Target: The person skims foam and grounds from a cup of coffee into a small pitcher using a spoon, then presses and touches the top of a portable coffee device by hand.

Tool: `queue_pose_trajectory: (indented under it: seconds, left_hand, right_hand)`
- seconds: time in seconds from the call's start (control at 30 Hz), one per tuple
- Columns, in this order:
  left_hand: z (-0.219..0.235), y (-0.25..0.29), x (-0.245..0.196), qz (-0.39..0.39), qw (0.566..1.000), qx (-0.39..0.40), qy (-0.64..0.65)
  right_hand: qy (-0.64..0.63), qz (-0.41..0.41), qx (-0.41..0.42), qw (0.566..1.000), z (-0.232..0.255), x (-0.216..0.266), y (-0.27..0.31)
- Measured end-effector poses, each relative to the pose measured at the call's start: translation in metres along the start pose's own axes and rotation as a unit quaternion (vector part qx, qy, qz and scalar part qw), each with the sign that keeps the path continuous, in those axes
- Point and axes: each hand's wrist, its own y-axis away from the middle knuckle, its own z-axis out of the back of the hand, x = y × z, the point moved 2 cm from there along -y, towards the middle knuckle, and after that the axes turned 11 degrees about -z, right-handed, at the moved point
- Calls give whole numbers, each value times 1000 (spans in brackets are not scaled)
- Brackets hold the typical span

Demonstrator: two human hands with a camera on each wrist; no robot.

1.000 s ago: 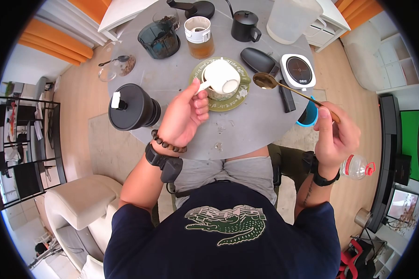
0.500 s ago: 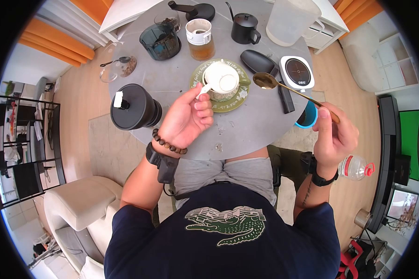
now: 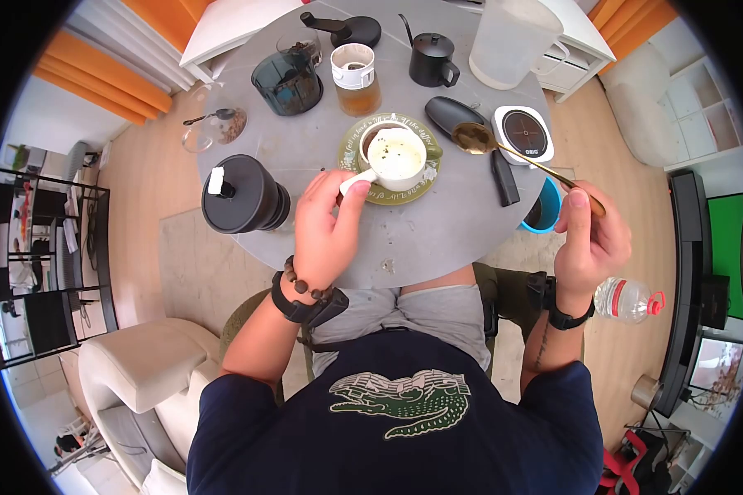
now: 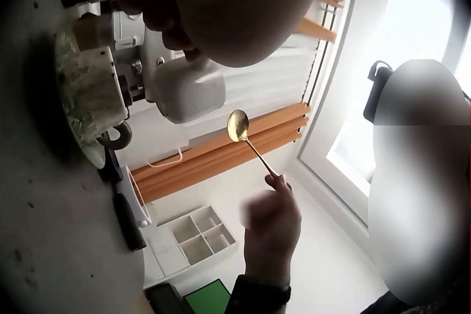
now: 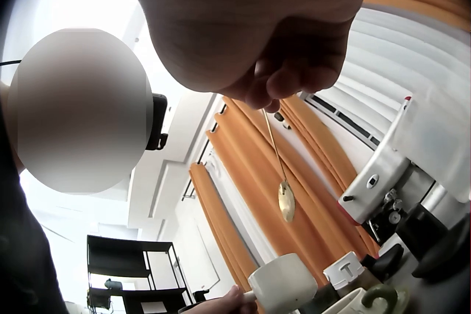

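My left hand (image 3: pixel 326 227) pinches the handle of a small white cup (image 3: pixel 398 161), whose pale inside, dotted with dark specks, faces up in the head view. Beneath and partly behind it, a larger cup with a green handle (image 3: pixel 434 152) stands on a green lettered saucer (image 3: pixel 348 169); dark matter shows in it. Out to the right, my right hand (image 3: pixel 594 239) holds a gold spoon (image 3: pixel 475 139) by its handle, the bowl in the air near the black scoop-like item. The right wrist view shows the spoon (image 5: pixel 286 200) above the white cup (image 5: pixel 283 283).
Behind the saucer stand a white-topped glass (image 3: pixel 357 78), a dark container (image 3: pixel 287 84), a black kettle (image 3: pixel 432 59) and a clear pitcher (image 3: pixel 512 45). A black grinder (image 3: pixel 241 194) is at left, a scale (image 3: pixel 523 134) and blue-rimmed bin (image 3: pixel 545 206) at right.
My left hand has turned over from palm up, tipping the small cup from base-showing to mouth up and slightly nearer me. My right hand and the spoon have barely moved.
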Motion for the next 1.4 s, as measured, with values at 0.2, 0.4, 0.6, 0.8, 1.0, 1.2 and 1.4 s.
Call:
queue_pose_trajectory:
  seconds: [0.2,0.4,0.6,0.8,1.0,1.2,1.4]
  left_hand:
    - [0,5,-14,-166,979,18,-113]
    - [-18,16,-20,-170,979,61,-90]
    - [-15,26,-63,-159,980,107,-47]
    - [-4,27,-142,-363,928,78,-10]
    - [-15,36,-157,-412,911,-19,1]
    - [-18,39,-176,-347,937,-9,-51]
    - [-30,35,-165,-398,917,-28,-16]
  right_hand:
    - [-31,-20,37,999,8,0,3]
    - [-21,-17,77,997,19,6,-2]
    - [-90,-29,-3,996,48,-18,-4]
    - [-99,-41,-37,994,61,-26,-32]
    - [-96,-28,-28,995,60,-35,-36]
    - [-93,-21,-40,995,63,-37,-38]
    - [-95,-10,-50,994,69,-38,-42]
